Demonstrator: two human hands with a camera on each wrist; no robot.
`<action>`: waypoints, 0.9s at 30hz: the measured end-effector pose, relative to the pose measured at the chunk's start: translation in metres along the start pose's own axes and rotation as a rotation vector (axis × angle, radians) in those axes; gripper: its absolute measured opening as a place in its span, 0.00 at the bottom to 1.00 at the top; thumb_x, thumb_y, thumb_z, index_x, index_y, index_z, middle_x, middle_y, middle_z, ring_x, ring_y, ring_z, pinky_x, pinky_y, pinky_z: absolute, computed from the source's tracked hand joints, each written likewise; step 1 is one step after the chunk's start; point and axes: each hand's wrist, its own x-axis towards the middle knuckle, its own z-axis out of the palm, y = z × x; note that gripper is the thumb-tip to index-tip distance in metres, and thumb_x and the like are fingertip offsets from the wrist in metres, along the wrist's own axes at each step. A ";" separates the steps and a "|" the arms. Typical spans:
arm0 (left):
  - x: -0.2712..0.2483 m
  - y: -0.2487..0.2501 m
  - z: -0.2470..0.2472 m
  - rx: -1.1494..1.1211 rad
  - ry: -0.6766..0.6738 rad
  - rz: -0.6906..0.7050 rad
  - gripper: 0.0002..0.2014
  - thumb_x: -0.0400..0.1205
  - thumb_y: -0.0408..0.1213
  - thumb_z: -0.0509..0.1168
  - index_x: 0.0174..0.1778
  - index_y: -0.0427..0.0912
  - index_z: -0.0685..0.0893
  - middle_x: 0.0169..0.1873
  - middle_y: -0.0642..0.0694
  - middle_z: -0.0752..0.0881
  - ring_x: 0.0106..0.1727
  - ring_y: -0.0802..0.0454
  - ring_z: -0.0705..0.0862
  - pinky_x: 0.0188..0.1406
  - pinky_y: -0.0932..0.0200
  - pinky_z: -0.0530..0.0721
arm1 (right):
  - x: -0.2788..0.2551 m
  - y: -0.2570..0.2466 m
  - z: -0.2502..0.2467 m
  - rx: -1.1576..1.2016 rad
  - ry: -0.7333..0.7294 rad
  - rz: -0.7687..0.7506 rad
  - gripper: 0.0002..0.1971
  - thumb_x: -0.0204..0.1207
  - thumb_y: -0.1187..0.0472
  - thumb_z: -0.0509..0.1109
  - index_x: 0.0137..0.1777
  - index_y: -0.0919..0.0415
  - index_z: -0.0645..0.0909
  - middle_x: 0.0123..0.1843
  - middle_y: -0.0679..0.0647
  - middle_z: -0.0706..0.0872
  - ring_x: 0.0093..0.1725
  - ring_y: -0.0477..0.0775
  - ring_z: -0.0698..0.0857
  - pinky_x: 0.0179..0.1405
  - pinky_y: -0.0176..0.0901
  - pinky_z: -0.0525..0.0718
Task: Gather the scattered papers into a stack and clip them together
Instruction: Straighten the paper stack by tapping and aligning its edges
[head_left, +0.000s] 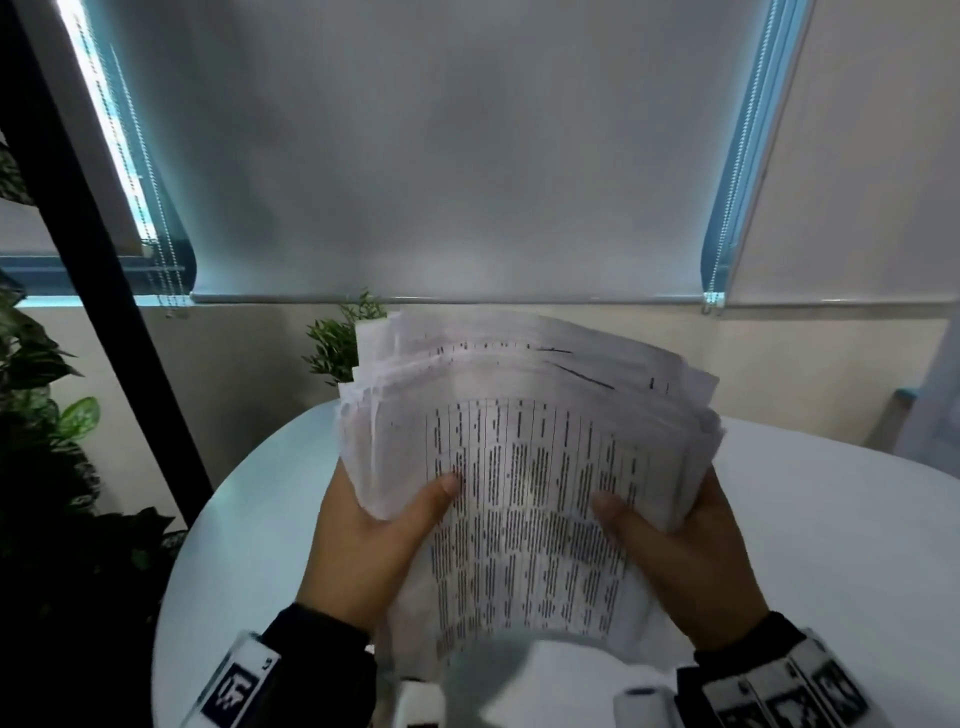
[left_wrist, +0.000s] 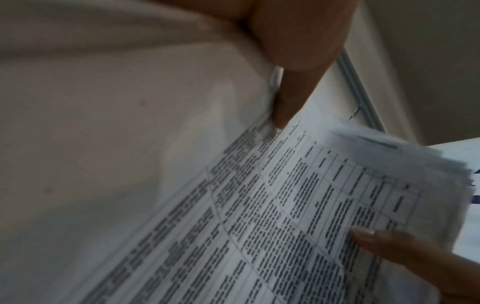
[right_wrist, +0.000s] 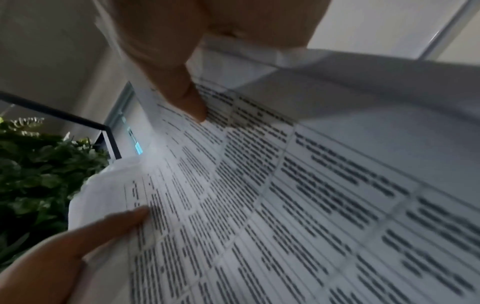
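Both hands hold the papers (head_left: 524, 467) up between them: left hand (head_left: 363, 545) and right hand (head_left: 691, 561) each grip a side edge, thumbs on top. The sheets look light, floppy and slippery, so gripping near the edges should stop fanning.

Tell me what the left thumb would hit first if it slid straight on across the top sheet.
Probably the right thumb: the left thumb points across the papers toward it, with only printed sheet between. Depth is unclear.
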 end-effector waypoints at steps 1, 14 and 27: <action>-0.001 -0.003 -0.005 -0.007 -0.029 -0.033 0.27 0.66 0.41 0.80 0.60 0.53 0.80 0.46 0.56 0.90 0.45 0.65 0.88 0.34 0.73 0.85 | -0.002 0.002 -0.005 0.028 -0.041 0.040 0.30 0.61 0.60 0.82 0.62 0.44 0.74 0.51 0.31 0.87 0.51 0.33 0.86 0.45 0.26 0.84; 0.005 -0.024 -0.025 -0.096 -0.152 -0.122 0.48 0.41 0.56 0.85 0.59 0.46 0.83 0.49 0.48 0.92 0.49 0.52 0.91 0.42 0.59 0.89 | -0.008 0.019 -0.009 0.146 -0.071 0.200 0.41 0.47 0.56 0.89 0.62 0.63 0.79 0.53 0.55 0.91 0.54 0.55 0.89 0.46 0.45 0.88; 0.001 -0.004 -0.024 -0.261 -0.031 -0.075 0.23 0.45 0.39 0.82 0.38 0.46 0.93 0.40 0.43 0.93 0.40 0.46 0.92 0.33 0.61 0.87 | -0.018 0.005 -0.015 0.051 -0.365 0.390 0.25 0.48 0.58 0.87 0.49 0.55 0.88 0.49 0.49 0.92 0.49 0.49 0.91 0.41 0.36 0.87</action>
